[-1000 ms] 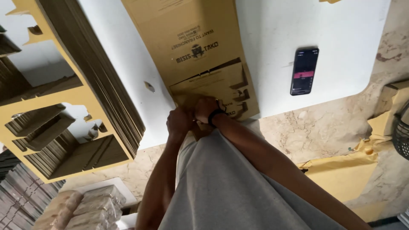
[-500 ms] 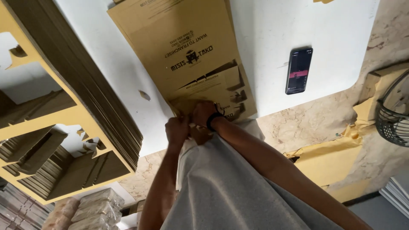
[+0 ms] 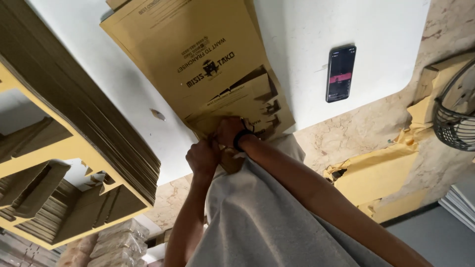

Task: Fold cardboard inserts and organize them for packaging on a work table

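Note:
A flat tan cardboard box blank (image 3: 198, 64) with dark printing lies on a white table (image 3: 307, 29), its near end over the table's front edge. My left hand (image 3: 202, 157) pinches the near flap from the left. My right hand (image 3: 229, 129), with a dark band on its wrist, grips the same flap right beside it. The two hands touch. My grey shirt hides the lowest part of the flap.
A dark phone (image 3: 340, 73) with a lit screen lies on the table right of the blank. A tall stack of flat cardboard blanks (image 3: 74, 113) fills the left side. Torn cardboard scraps (image 3: 376, 173) lie on the marble floor. A black wire fan guard (image 3: 455, 113) stands at right.
The view has shifted so the blank and phone sit higher and farther right. Both hands have stayed together on the near flap.

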